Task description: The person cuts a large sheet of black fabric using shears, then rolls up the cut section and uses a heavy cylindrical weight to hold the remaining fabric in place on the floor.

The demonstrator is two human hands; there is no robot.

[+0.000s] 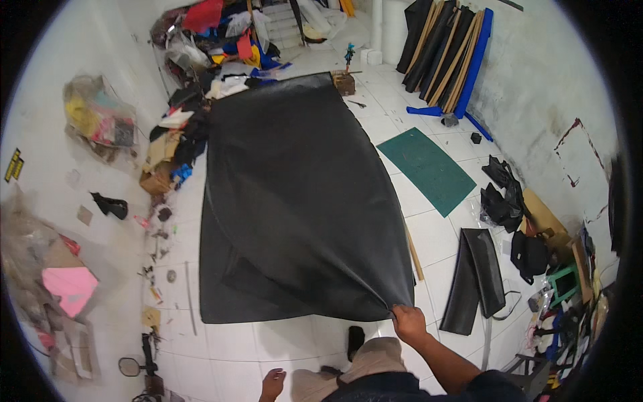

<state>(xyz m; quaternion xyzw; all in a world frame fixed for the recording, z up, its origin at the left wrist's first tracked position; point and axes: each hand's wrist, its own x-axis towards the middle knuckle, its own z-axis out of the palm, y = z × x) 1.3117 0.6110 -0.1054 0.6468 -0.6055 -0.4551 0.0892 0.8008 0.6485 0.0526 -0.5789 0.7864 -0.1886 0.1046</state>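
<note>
A large black sheet of leather-like material [295, 181] lies spread over the white tiled floor in front of me. My right hand [408, 323] is closed on its near right corner and lifts it, so folds run from the grip across the sheet. Beside my left thigh hangs my left hand [272, 384], apart from the sheet, with nothing visible in it and its fingers loosely bent and partly apart. Part of a wooden stick [415, 253] shows from under the sheet's right edge.
Right of the sheet lie a green cutting mat [429, 171], scissors [358, 104] and a folded black piece [473, 281]. Rolls of material [445, 57] lean against the right wall. Piled scraps [194, 47] fill the far left; a mirror [129, 366] stands at near left.
</note>
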